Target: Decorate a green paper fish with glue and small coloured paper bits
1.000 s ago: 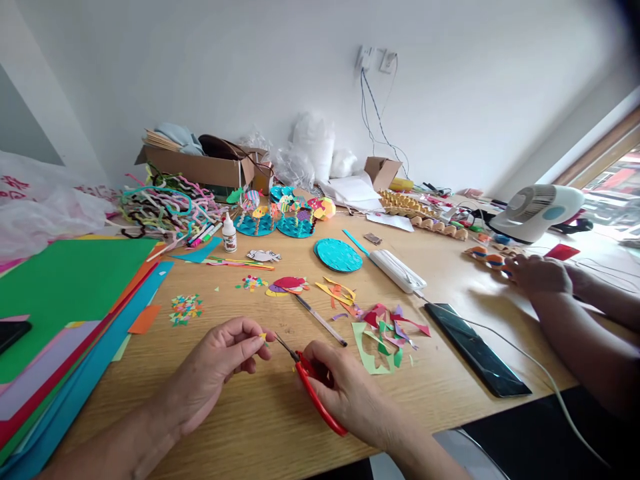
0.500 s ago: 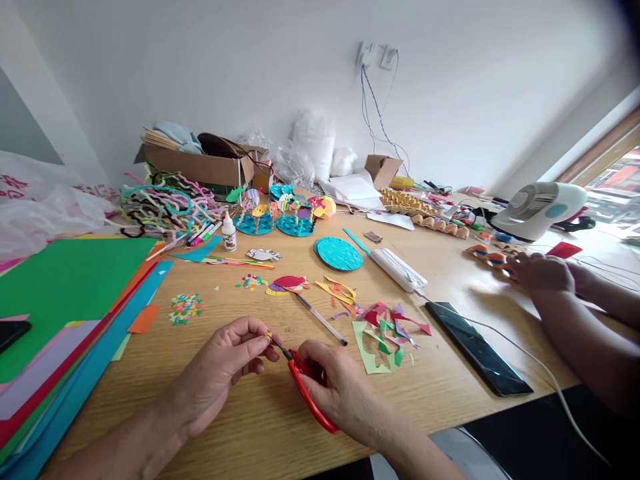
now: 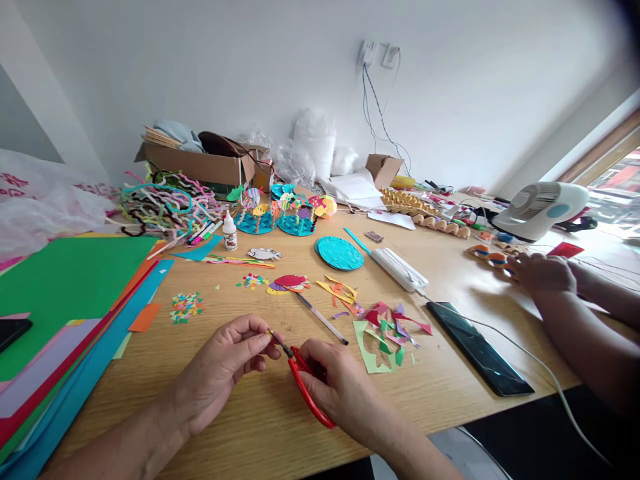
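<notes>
My left hand pinches a tiny yellow scrap of paper between thumb and forefinger, most of it hidden by the fingertips. Red-handled scissors are gripped in my right hand, their dark blade tips touching or very near the scrap. Just beyond lie a pen and a stack of coloured paper ovals. Left of my hands is a pile of small paper bits, with a second pile of dots farther back. Paper offcuts lie right of the scissors.
Coloured paper sheets fill the left side. Farther back stand a glue bottle, blue discs and pipe cleaners. A black phone, a white power bank with a cable, and another person's hands are at the right.
The scissor handles have swung slightly left and up, and look a little closer together. My left hand stays nearly still with the scrap.
</notes>
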`<state>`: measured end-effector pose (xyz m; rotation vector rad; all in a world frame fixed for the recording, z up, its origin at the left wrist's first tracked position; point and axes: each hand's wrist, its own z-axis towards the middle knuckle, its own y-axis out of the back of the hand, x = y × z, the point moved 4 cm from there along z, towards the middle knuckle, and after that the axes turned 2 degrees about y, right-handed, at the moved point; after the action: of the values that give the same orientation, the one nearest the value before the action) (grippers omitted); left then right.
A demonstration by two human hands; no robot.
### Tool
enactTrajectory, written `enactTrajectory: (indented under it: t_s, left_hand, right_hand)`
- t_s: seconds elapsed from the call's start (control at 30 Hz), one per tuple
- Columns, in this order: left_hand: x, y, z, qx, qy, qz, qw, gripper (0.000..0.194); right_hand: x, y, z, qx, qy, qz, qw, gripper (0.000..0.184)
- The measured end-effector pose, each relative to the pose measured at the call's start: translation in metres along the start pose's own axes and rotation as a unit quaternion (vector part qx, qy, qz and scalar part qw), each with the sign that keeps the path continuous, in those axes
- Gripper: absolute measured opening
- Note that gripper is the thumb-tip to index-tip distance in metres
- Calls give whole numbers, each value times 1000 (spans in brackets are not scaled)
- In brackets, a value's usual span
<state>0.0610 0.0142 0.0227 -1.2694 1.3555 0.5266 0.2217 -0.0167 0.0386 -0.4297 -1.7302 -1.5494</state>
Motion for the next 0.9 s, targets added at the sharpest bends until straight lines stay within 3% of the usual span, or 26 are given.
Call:
enactTrajectory:
  t_s: [0.27, 0.4, 0.63, 0.9]
  left_hand:
    - [2, 3, -2, -4, 8, 18, 1000, 21]
    - [0, 15, -5, -38, 10, 49, 998, 23]
    - [-17, 26, -12, -72, -8, 177, 982, 25]
    - [-17, 28, -8, -53, -23, 239, 969, 19]
  right_hand:
    - [-2, -1, 0, -1, 0, -23, 1000, 17]
    - [-5, 12, 2, -9, -25, -106, 994, 13]
    - [-23, 47, 5, 9, -165, -325, 931, 18]
    - [-29, 30, 4, 72, -173, -352, 917, 23]
